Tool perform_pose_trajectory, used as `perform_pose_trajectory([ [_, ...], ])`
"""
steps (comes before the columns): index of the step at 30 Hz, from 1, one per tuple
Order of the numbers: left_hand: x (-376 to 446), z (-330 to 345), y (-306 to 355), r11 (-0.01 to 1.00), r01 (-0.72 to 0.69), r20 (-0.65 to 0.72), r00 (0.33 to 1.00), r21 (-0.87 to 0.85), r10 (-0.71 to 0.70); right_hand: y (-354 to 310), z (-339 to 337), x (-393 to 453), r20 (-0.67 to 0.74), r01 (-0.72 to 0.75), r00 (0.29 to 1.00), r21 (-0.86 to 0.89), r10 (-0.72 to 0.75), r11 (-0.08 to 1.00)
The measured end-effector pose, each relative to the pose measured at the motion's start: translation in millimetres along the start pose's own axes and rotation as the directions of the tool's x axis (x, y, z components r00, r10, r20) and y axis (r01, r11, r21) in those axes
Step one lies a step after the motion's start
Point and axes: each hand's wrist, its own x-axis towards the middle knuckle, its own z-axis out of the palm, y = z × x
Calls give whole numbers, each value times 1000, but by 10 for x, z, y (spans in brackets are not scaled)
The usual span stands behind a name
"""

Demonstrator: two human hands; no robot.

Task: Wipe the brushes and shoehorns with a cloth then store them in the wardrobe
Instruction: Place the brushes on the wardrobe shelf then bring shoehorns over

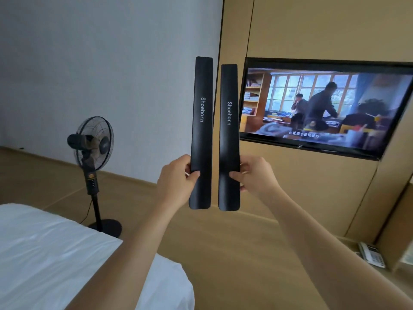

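Observation:
Two long black shoehorns, each printed "Shoehorn" in white, stand upright side by side in front of me with a narrow gap between them. My left hand grips the left shoehorn near its lower end, thumb across the front. My right hand pinches the right shoehorn at about the same height. No cloth, brush or wardrobe shows in this view.
A black pedestal fan stands on the wooden floor at the left. A bed with white bedding fills the lower left. A wall-mounted television is on at the right. A white phone lies at the lower right.

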Motion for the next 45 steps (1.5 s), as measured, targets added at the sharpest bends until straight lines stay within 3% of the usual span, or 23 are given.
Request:
perform_pose_trajectory([
  [19, 2085, 1474, -874, 1000, 7, 64, 998, 2, -7, 1208, 437, 2289, 6, -40, 999, 61, 40, 997],
  [31, 3505, 2752, -870, 988, 124, -40, 992, 95, -121, 2277, 220, 4295, 125, 59, 989, 150, -78, 987],
  [45, 4679, 3451, -1504, 963, 195, -139, 975, 184, -171, 2894, 679, 5823, 207, 85, 968, 258, -141, 962],
])
